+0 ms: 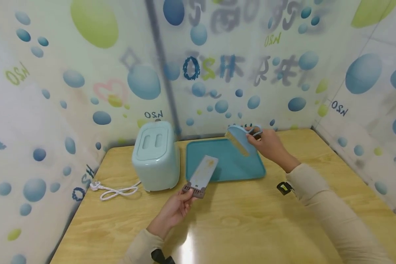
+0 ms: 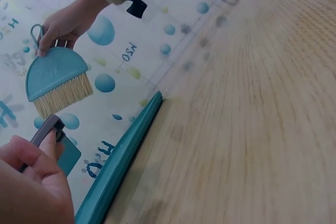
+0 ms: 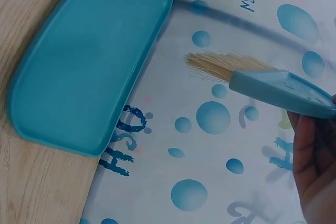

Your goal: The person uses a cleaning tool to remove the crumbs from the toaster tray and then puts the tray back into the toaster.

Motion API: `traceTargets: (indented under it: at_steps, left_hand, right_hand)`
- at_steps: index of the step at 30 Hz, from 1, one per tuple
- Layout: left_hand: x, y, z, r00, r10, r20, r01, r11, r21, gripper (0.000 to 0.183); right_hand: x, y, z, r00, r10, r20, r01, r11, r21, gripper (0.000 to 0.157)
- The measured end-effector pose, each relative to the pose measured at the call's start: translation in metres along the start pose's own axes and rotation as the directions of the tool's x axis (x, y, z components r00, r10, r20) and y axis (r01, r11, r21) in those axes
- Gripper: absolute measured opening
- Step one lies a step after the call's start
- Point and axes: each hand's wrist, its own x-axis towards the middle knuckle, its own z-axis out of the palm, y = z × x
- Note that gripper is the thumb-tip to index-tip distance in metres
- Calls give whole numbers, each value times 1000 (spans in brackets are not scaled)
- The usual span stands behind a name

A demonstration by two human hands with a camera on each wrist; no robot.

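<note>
My left hand pinches the slotted grey-brown end of a toaster crumb tray, a flat pale panel with yellowish crumbs on it. The panel is tilted up over the front left of a teal tray on the table. In my right hand, I grip a light-blue hand brush by its looped handle, above the teal tray's right part. Its tan bristles point toward the left hand and stay apart from the panel. The left wrist view shows only the panel's end, partly behind the fingers.
A pale-blue toaster with a lidded top stands left of the teal tray. Its white power cord and plug lie on the wooden table further left. A bubble-patterned curtain encloses the back and sides.
</note>
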Motion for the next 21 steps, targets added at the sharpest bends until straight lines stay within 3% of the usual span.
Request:
traceTargets:
  at_steps: [8, 13, 21]
  left_hand:
    - [0, 0, -2, 1000, 4, 5, -4, 1000, -22, 30]
    - [4, -1, 0, 1000, 13, -27, -13, 1000, 22, 24]
    - [6, -2, 1, 998, -5, -62, 7, 999, 38, 32]
  right_hand:
    - [0, 4, 5, 999, 33, -1, -33, 997, 64, 30]
    - [1, 4, 4, 998, 57, -31, -54, 995, 85, 31]
    - [1, -3, 6, 995, 97, 4, -97, 990, 99, 34]
